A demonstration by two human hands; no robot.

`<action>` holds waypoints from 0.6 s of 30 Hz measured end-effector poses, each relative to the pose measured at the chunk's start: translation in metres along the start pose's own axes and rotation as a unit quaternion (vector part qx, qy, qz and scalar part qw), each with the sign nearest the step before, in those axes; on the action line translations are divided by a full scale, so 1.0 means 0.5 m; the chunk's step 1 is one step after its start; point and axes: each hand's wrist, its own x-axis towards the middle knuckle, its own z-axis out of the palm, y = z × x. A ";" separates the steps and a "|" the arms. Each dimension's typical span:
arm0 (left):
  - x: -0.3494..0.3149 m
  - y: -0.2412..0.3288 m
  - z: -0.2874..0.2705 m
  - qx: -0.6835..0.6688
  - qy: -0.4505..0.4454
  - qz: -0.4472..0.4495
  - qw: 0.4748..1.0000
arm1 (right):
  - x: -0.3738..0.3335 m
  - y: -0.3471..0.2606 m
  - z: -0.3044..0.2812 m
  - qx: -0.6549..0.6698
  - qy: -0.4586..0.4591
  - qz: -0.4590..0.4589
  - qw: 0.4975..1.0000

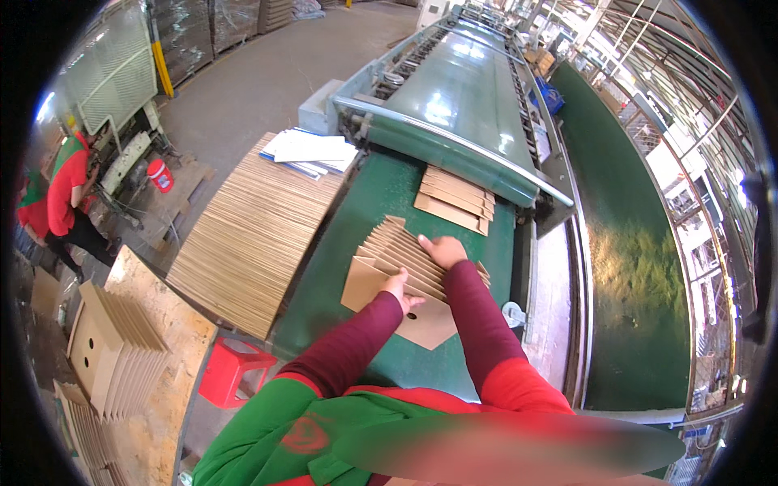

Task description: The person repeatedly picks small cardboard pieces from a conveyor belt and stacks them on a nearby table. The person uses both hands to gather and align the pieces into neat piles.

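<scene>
Both my hands are on a fanned stack of folded brown cardboard boxes [373,283] on the green conveyor belt [320,296]. My left hand [396,289] grips the stack's near side, thumb up at the edge and fingers across the front panel. A dark round hole shows in that panel below the fingers. On the stack's right side, my right hand [443,252] holds the upper edges, its thumb pointing left; its other fingers are mostly hidden. Farther along the belt lies an overlapping row of flat cardboard pieces [454,200], near the roller.
A long stack of flat cardboard [251,235] borders the belt's left, with white papers [308,150] on top. A wooden table [154,304] bears more folded boxes [109,348]. A red stool [235,373] stands between. Two people in red and green [65,190] are far left.
</scene>
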 end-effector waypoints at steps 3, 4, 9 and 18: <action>-0.012 -0.006 -0.004 -0.022 0.004 0.004 1.000 | -0.063 -0.015 -0.004 0.026 -0.047 -0.030 0.998; -0.019 -0.007 -0.007 -0.008 -0.006 0.015 1.000 | -0.081 -0.022 -0.005 0.002 -0.047 -0.053 0.997; -0.033 0.017 -0.019 -0.055 -0.074 0.002 0.996 | -0.131 -0.060 0.018 -0.114 -0.004 -0.052 0.992; 0.026 0.025 -0.007 -0.178 -0.157 -0.035 0.971 | -0.071 -0.068 -0.003 -0.186 -0.032 -0.011 0.982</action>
